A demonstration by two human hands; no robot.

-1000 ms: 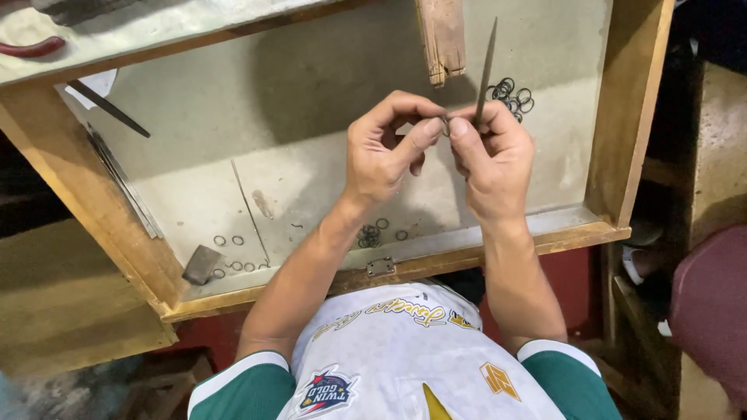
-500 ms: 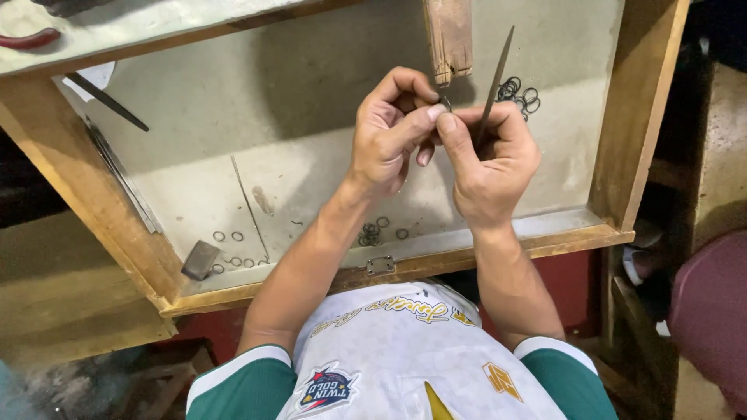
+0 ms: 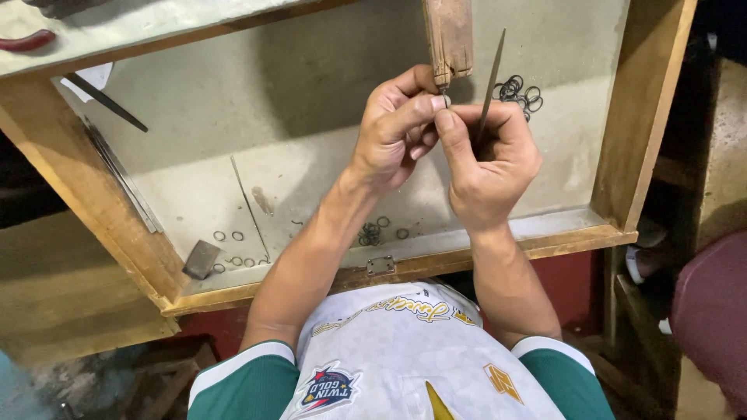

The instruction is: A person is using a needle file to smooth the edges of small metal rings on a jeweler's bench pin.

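A tiny ring (image 3: 444,99), thin and dark, is pinched between the tips of the left hand (image 3: 397,132) and the right hand (image 3: 486,167), pressed up against the lower end of the wooden peg (image 3: 448,35); only a sliver of it shows past the fingertips. The file (image 3: 491,82) is a slim, dark metal blade tapering to a point, held in the right hand and standing nearly upright with its tip tilted slightly to the right, just beside the peg. The peg is a worn brown block that juts down from the top edge over the tray.
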